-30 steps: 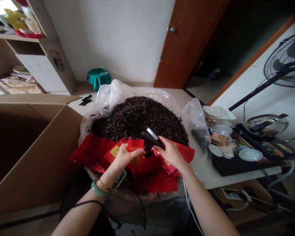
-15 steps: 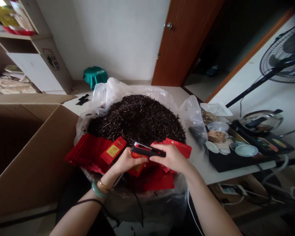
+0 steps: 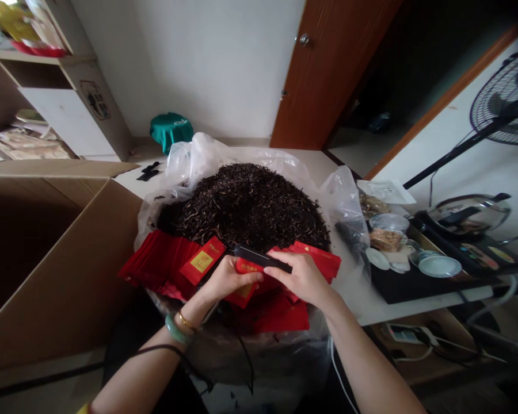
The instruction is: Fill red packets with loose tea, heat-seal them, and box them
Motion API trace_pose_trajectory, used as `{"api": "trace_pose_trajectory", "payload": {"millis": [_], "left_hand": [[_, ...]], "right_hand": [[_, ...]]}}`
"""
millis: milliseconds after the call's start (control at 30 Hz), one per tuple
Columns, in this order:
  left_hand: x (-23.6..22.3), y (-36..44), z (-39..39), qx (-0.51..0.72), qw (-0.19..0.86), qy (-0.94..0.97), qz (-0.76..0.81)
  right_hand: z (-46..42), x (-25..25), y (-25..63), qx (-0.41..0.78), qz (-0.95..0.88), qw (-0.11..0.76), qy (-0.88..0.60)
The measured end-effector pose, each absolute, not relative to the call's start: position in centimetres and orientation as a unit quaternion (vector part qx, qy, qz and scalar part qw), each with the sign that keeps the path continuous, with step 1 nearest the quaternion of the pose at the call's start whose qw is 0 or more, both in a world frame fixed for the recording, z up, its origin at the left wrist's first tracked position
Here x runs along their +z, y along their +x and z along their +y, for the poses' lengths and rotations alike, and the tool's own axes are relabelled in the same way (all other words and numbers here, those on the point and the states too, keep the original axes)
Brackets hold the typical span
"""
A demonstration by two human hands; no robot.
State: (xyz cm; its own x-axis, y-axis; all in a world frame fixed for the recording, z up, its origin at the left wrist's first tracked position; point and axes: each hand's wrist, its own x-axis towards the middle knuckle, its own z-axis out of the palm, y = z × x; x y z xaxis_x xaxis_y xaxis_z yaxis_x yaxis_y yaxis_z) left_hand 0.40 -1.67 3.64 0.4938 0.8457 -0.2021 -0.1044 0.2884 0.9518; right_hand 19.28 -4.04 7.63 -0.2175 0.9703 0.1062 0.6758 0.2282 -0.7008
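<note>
My right hand [image 3: 301, 275] is wrapped round a black handheld heat sealer [image 3: 259, 259], shaped like a small flat iron. Its jaws are closed across the top edge of a red tea packet [image 3: 247, 268]. Thumb and fingers of my left hand [image 3: 225, 280] pinch that packet just below the jaws. Beside my left wrist, one red packet with a gold label [image 3: 202, 261] lies on a row of red packets [image 3: 157, 264]. More red packets [image 3: 282, 318] are spread under my hands. Just beyond is a heap of dark loose tea leaves [image 3: 250, 201] in a clear plastic bag [image 3: 211, 149].
A deep cardboard box [image 3: 64, 270] stands at the left. To the right, a black tray [image 3: 397, 293] carries jars and lids, beside a cooker with a glass-lidded pot [image 3: 470, 213]. A black cable [image 3: 172, 349] crosses my left forearm. A standing fan [image 3: 509, 98] is at far right.
The heat sealer's jaws, apart half a second ago, have closed over the packet's top edge. Both hands have kept nearly the same place; the view has shifted slightly.
</note>
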Motion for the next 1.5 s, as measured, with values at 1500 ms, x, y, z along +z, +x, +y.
{"api": "trace_pose_trajectory", "payload": {"millis": [1500], "left_hand": [[3.97,0.17,-1.40,0.381,0.639,0.491,0.454]], "right_hand": [[-3.64,7.33,19.34,0.348,-0.697,0.313,-0.543]]}}
